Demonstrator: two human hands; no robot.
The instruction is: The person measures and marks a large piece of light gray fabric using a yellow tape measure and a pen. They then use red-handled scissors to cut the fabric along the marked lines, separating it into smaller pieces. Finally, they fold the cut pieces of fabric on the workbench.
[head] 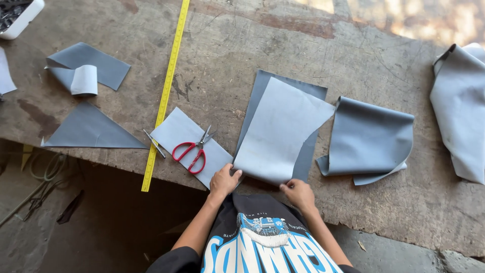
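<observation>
Two stacked grey sheets (280,129) lie near the front edge of a worn wooden table (232,55), the lighter one on top. My left hand (224,180) pinches the near left corner of the top sheet. At the near right corner my right hand (298,192) grips the edge of the stack. Red-handled scissors (192,151) rest shut on a smaller grey piece (189,146) just left of my left hand.
A yellow measuring tape (165,93) runs diagonally across the table. A pen-like tool (154,143) lies beside it. Other grey pieces: a triangle (91,129), a curled scrap (86,71), a folded sheet (371,139), a large one (459,111) at right. White tray (17,15) at far left corner.
</observation>
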